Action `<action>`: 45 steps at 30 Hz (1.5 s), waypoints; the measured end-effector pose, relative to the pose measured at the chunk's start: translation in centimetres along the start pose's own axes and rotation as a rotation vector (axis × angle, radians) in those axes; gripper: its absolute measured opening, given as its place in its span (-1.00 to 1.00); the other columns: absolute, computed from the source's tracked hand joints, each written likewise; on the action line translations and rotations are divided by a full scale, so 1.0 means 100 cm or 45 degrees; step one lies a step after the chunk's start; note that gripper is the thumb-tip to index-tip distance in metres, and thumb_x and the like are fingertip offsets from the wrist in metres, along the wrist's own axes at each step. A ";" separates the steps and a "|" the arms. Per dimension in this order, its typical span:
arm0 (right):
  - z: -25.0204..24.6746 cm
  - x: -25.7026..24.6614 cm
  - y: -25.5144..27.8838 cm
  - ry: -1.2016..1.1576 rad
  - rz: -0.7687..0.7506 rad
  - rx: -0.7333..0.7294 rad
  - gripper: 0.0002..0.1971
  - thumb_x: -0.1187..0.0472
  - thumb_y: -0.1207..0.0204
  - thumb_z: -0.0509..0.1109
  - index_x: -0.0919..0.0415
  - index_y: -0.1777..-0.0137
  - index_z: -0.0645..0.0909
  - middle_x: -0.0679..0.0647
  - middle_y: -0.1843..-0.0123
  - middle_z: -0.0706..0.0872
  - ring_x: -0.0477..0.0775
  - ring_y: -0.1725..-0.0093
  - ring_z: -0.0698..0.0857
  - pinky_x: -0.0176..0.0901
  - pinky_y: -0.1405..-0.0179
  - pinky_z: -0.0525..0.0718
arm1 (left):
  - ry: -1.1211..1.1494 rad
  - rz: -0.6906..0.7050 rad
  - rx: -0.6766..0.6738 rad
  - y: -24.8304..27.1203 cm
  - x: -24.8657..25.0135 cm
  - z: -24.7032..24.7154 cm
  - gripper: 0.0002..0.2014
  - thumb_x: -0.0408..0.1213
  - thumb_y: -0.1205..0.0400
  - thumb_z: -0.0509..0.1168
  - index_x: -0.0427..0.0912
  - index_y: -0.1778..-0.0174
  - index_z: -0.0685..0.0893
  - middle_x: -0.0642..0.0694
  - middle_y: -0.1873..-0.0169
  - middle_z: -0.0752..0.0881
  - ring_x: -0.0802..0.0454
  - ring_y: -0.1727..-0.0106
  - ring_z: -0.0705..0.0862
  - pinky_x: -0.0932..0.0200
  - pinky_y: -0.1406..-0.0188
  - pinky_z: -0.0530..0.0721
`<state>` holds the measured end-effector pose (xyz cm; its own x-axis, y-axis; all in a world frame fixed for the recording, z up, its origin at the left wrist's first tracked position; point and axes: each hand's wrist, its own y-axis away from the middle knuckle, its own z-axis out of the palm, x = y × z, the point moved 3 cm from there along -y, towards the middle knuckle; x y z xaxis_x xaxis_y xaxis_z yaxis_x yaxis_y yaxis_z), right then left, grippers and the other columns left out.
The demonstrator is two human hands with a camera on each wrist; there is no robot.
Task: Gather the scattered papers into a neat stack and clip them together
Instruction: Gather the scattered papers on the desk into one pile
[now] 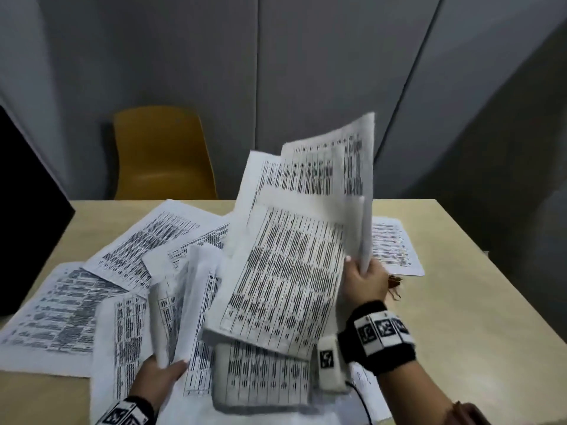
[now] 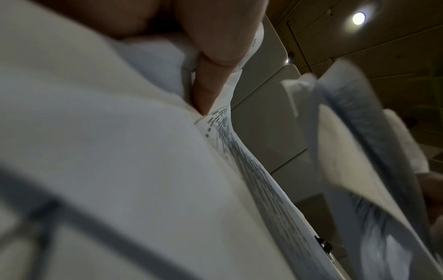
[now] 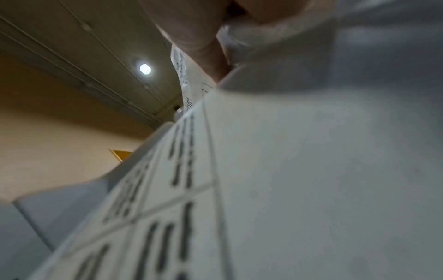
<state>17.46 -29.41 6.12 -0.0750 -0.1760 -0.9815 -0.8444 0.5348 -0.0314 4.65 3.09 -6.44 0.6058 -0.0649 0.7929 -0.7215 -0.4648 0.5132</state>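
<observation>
Gathering is in hand: the right hand (image 1: 365, 280) grips raised printed sheets (image 1: 294, 240), the left hand (image 1: 159, 378) pinches curled sheets (image 1: 181, 302); next, merge both bundles above the bench (image 1: 454, 302).

A light wooden table (image 1: 445, 302) carries printed papers (image 1: 147, 240) scattered overlapping across its left and middle, one more sheet (image 1: 395, 246) lying flat apart toward the far right.
</observation>
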 end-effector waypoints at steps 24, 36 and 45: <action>0.011 0.105 0.021 0.774 0.272 -0.652 -0.64 0.32 -0.50 0.32 0.10 0.48 0.29 0.04 0.46 0.45 0.08 0.25 0.50 -0.15 0.25 0.40 | 0.004 -0.026 -0.074 0.008 0.001 -0.002 -0.76 -0.30 -0.52 0.41 -0.27 0.32 0.48 -0.16 0.43 0.49 -0.08 0.33 0.47 0.11 0.24 0.40; 0.017 0.095 0.008 0.720 0.397 -0.608 -0.78 0.03 -0.45 0.40 0.09 -0.03 0.59 0.08 0.08 0.70 0.20 0.00 0.71 -0.04 -0.08 0.67 | -0.043 -0.056 -0.096 0.008 0.003 -0.005 -0.83 -0.34 -0.54 0.39 -0.36 0.08 0.57 -0.28 0.17 0.67 -0.19 0.06 0.61 0.06 -0.01 0.45; 0.030 0.074 0.005 1.061 0.137 -0.689 -0.79 0.12 -0.50 0.33 0.03 0.37 0.56 0.19 0.00 0.68 0.24 -0.11 0.61 -0.13 -0.05 0.57 | 0.050 -0.059 -0.039 0.014 0.005 -0.005 -0.85 -0.29 -0.60 0.32 -0.33 0.11 0.58 -0.21 0.23 0.64 -0.12 0.16 0.58 0.07 0.01 0.45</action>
<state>18.05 -27.96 -1.76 -0.3381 -0.7832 -0.5218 -0.9237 0.1700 0.3433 3.80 2.86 -5.16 0.6255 -0.0088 0.7802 -0.7034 -0.4391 0.5590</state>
